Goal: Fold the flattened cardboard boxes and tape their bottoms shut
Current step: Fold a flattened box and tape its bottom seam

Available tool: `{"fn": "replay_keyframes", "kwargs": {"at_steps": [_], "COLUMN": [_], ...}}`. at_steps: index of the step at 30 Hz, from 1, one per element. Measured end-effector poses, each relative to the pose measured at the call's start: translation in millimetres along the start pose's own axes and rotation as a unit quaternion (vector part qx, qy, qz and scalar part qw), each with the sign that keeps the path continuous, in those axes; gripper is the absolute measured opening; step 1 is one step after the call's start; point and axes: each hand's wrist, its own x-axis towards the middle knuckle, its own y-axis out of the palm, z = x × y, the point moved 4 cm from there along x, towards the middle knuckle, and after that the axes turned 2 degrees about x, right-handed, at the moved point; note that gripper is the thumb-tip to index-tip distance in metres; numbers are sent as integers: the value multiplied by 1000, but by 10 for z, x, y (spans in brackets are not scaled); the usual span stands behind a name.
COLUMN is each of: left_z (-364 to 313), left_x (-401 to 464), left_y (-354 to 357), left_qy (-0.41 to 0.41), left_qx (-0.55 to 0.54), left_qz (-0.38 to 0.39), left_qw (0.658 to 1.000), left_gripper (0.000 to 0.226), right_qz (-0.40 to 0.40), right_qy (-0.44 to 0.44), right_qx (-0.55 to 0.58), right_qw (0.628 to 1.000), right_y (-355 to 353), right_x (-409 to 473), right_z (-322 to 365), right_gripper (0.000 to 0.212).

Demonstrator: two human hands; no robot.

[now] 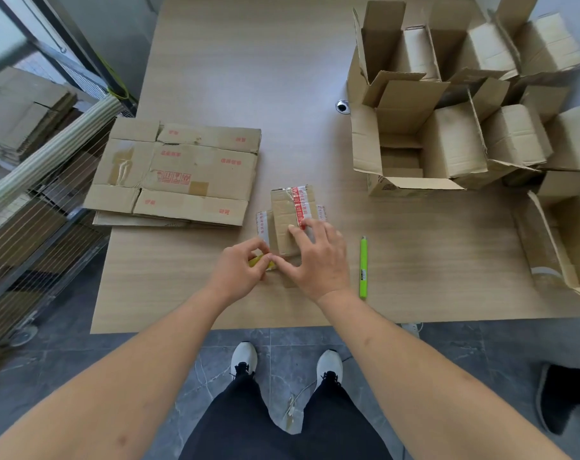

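Hands [238, 270] on red-taped small box [291, 220]

Red print on flattened cardboard [175, 171] (illegible).

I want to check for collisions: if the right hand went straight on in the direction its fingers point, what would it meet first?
The right hand already rests on the small taped box, fingers pointing away from the person. Straight on, it would slide along that box, then probably meet only bare table. Depth is uncertain.
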Motion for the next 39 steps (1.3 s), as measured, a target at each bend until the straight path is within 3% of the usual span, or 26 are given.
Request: {"fn": "replay_keyframes", "kwargs": {"at_steps": [9,15,17,20,21,24,27,31,34,39], "left_z": [220,64,-18,-194,-262,-406,-475,-527,-562,-603], "left_x": [-21,52,103,139,144,148,129,76,27,-28], "left_y": [-160,-434,-508,-570,-581,-594,-598,-634,-652,-678], "left_qy": [-2,17,25,37,39,33,30,23,22,18], "left_qx": [40,30,24,0,-11,-34,-52,-56,-52,-54], "left_qz": [37,32,32,37,40,56,62,50,48,66], "left_qw": [999,999,999,999,998,997,996,997,997,996], "left_gripper": [15,13,13,12,11,11,11,11,11,9], "right_qz": [29,60,71,117,130,140,111,59,69,108], "right_qy": [80,114,122,93,83,70,78,153,182,50], "right_qx": [-58,-90,-117,-129,-134,-144,-105,-16,-26,-3], "right_qw": [995,988,983,980,979,977,985,986,981,993], "right_y": [84,7,-18,-85,-117,-220,-266,-251,-92,-67], "right_x": [52,140,136,49,17,-65,-126,-118,-81,-39], "right_z": [193,299,269,200,171,36,-107,4,117,70], "right_gripper": [41,45,54,92,97,84,57,29,69,55]}}
